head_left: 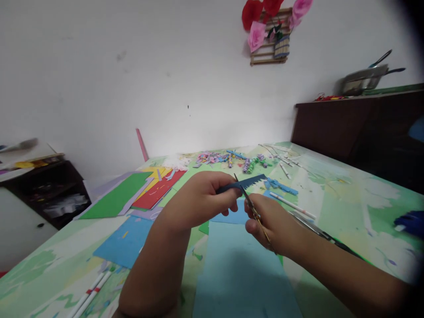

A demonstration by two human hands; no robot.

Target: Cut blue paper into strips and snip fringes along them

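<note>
A dark blue strip (252,181) with a fringe of small cuts along its lower edge is pinched in my left hand (212,194), its fringed end pointing right. My right hand (270,221) grips a pair of scissors (254,211), whose blades are parted around the strip just right of my left fingertips. Below both hands lies a light blue sheet (243,269) on the table. A lighter blue fringed piece (281,186) rests behind my right hand.
Green (115,198) and red sheets (160,190) lie at the left, with a blue sheet (124,240) nearer. Curled paper pieces (248,165) and scraps sit at the back. White sticks (293,205) and a long metal tool (314,227) lie at the right.
</note>
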